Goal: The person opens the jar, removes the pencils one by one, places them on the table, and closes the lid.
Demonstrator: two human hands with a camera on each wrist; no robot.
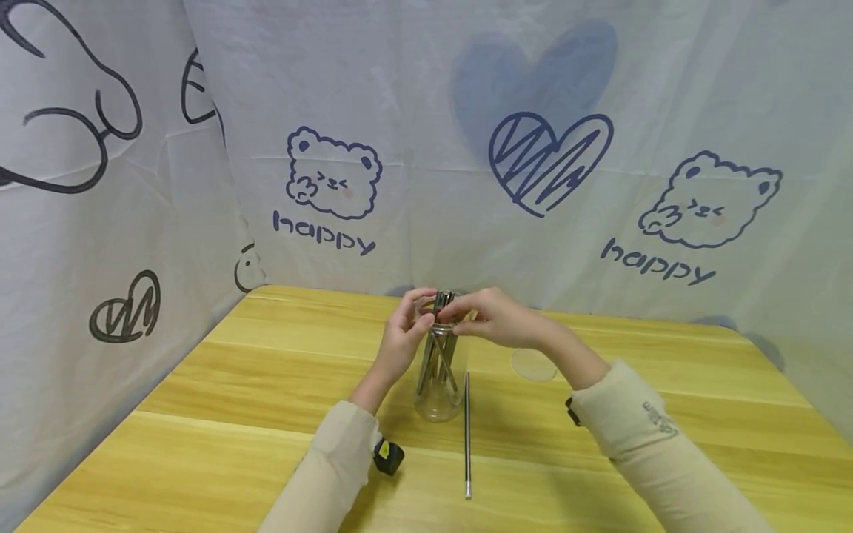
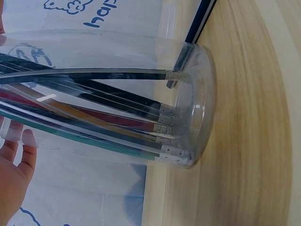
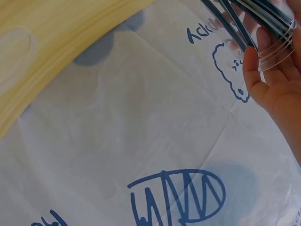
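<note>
A clear jar (image 1: 436, 409) stands near the middle of the table. Inside it lean several pencils (image 2: 117, 123), mostly dark, with a red, an orange and a green one among them; their silver ends are at the jar's base. My left hand (image 1: 401, 337) grips the jar near its rim. At the mouth, my right hand (image 1: 496, 318) reaches over the rim with bent fingers among the pencil tops; whether it pinches a pencil is hidden. One dark pencil (image 1: 468, 437) lies on the table to the right of the jar.
A round clear disc, like a lid (image 1: 533, 364), lies flat behind and right of the loose pencil. The wooden table (image 1: 220, 422) ends at a white cloth (image 1: 426, 244) printed with bears and hearts; another cloth hangs along the left.
</note>
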